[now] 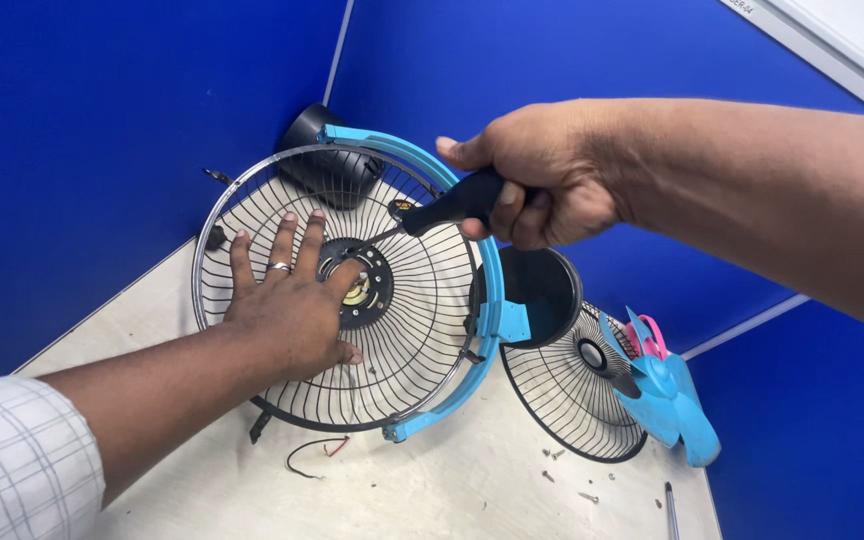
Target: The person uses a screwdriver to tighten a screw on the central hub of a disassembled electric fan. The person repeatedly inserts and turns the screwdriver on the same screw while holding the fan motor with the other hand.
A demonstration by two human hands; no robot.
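A round wire fan guard [422, 330] with a light blue rim [492, 290] stands tilted on the table, its black hub [377, 290] at the centre. My left hand [287, 300] lies flat on the wire, fingers spread, next to the hub; a ring is on one finger. My right hand [532, 185] grips the black handle of a screwdriver [452, 205], whose thin shaft points down-left to the hub. Behind the guard sits the black motor housing [327, 155].
A second wire guard [567, 400] leans at the right, with a black round cap [542, 290] and a light blue fan blade [667, 395] beside it. Loose screws [557, 465], a thin tool [670, 510] and a red-black wire [317, 455] lie on the pale tabletop [452, 490]. Blue partition walls enclose the corner.
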